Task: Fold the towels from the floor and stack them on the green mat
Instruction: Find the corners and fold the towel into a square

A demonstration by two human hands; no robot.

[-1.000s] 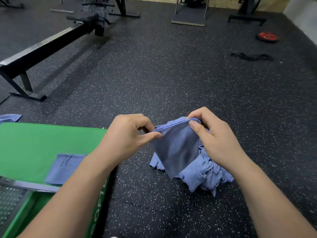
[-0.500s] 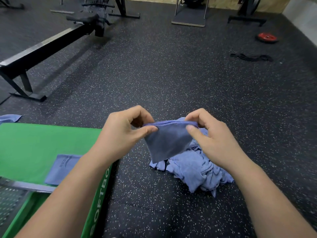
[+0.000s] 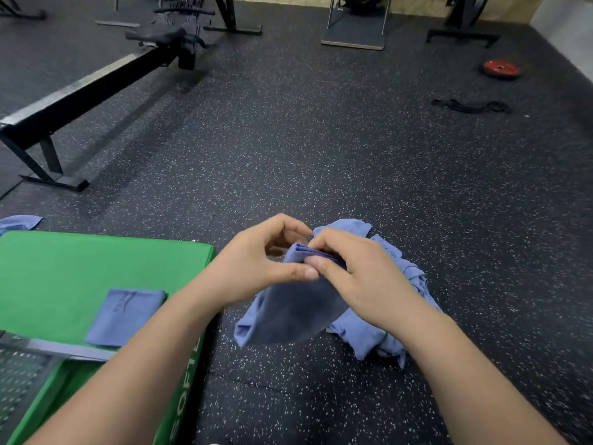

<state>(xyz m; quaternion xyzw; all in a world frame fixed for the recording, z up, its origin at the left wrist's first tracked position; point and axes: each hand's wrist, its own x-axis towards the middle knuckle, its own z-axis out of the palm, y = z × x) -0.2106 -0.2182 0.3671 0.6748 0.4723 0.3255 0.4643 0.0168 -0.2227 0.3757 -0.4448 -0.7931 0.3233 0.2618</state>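
Note:
A blue towel point(image 3: 288, 316) hangs doubled over in the air, its top corners brought together. My left hand point(image 3: 256, 268) and my right hand point(image 3: 349, 274) both pinch those corners, fingertips touching. Under and behind it a heap of crumpled blue towels point(image 3: 388, 322) lies on the black speckled floor. To the left is the green mat point(image 3: 64, 271), with one folded blue towel point(image 3: 125, 316) lying flat on it.
Another blue towel point(image 3: 19, 222) pokes out behind the mat's far left corner. A rowing machine point(image 3: 96, 88) runs along the left. A red weight plate point(image 3: 500, 69), a black band point(image 3: 471, 106) and stands lie far off. A metal grid point(image 3: 19, 377) sits bottom left.
My hands have come together, bringing the towel's two top corners into contact; the towel, spread between them before, now hangs folded in half.

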